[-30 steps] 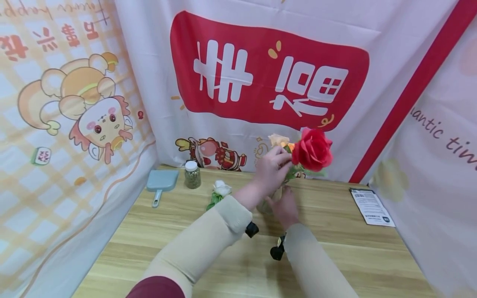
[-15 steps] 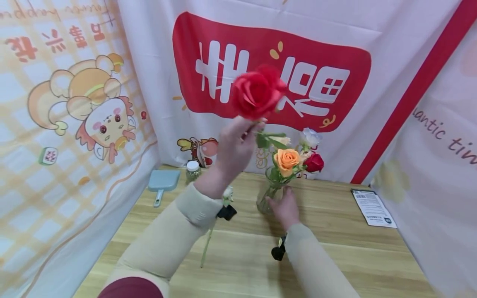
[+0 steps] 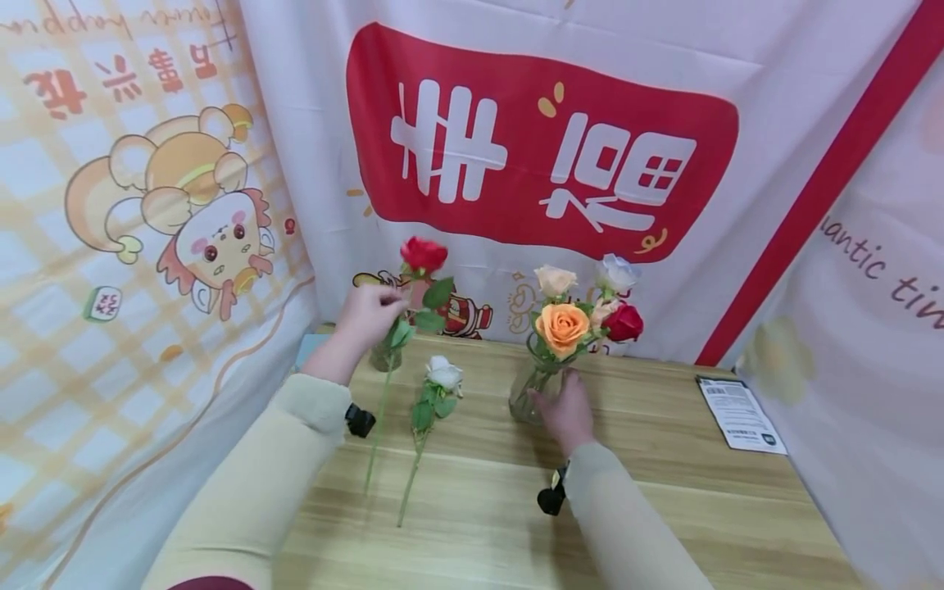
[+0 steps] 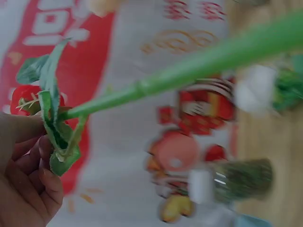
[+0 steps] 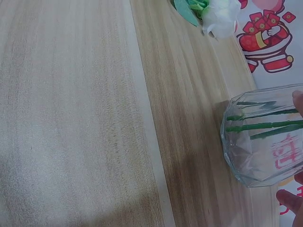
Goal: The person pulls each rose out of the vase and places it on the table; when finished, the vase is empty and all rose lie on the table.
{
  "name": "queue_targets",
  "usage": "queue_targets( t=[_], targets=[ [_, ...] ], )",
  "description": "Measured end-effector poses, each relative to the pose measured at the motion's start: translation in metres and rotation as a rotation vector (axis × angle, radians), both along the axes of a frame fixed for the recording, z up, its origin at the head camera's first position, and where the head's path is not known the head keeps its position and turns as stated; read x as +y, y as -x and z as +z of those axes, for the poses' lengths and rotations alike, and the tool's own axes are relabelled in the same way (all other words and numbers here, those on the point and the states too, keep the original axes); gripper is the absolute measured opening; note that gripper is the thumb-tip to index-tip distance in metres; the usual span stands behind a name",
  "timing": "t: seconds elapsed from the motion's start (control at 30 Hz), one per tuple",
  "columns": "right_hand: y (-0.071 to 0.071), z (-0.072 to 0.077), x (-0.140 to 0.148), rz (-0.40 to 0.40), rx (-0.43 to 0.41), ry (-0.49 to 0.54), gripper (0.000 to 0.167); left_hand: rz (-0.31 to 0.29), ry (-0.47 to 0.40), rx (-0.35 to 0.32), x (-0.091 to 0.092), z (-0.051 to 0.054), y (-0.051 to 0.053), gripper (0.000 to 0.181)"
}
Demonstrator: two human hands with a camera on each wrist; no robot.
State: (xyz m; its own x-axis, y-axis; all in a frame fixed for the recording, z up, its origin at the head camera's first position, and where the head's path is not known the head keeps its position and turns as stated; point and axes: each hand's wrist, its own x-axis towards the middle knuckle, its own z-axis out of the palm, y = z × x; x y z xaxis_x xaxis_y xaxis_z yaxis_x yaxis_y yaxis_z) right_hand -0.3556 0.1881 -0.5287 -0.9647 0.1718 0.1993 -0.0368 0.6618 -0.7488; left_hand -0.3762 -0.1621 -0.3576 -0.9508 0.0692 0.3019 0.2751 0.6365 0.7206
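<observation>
The left hand (image 3: 371, 318) pinches a red rose (image 3: 424, 255) by its leafy green stem, above the left part of the table. In the left wrist view, fingers and thumb of the left hand (image 4: 28, 170) close on the stem (image 4: 156, 84) just under the bloom. My right hand (image 3: 568, 411) grips the lower side of a clear glass vase (image 3: 527, 393). An orange rose (image 3: 563, 329), a small red one (image 3: 623, 322), a cream one (image 3: 555, 281) and a pale blue-white one (image 3: 615, 273) stand in it. The right wrist view shows the faceted vase (image 5: 260, 156) with stems inside.
A white rose (image 3: 444, 374) lies on the wooden table (image 3: 472, 508) between the hands. Behind the held stem stands a jar (image 3: 386, 357), and a blue dustpan (image 3: 310, 348) is partly hidden by the left arm. A printed packet (image 3: 741, 414) lies at the right edge.
The left hand has carried the large red rose up and away from the vase, then leftward and down over the table's left part. The right hand has stayed on the vase.
</observation>
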Motion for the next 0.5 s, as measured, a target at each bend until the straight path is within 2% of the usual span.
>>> queue_targets(
  t=[0.13, 0.23, 0.37, 0.5],
  targets=[
    [0.0, 0.0, 0.0, 0.002, -0.012, -0.007, 0.085, 0.005, 0.104, -0.132, -0.023, -0.053, 0.01, 0.019],
    [0.001, 0.0, 0.0, -0.008, -0.041, -0.02, 0.087, 0.01, 0.169, -0.193, -0.033, -0.087, 0.012, 0.017],
    [0.0, 0.0, 0.0, -0.02, -0.074, -0.026, 0.088, 0.02, 0.22, -0.255, -0.038, -0.121, 0.012, 0.018],
    [0.001, 0.0, 0.0, -0.027, -0.084, -0.009, 0.088, 0.039, 0.235, -0.286, -0.037, -0.147, 0.012, 0.019]
  ],
)
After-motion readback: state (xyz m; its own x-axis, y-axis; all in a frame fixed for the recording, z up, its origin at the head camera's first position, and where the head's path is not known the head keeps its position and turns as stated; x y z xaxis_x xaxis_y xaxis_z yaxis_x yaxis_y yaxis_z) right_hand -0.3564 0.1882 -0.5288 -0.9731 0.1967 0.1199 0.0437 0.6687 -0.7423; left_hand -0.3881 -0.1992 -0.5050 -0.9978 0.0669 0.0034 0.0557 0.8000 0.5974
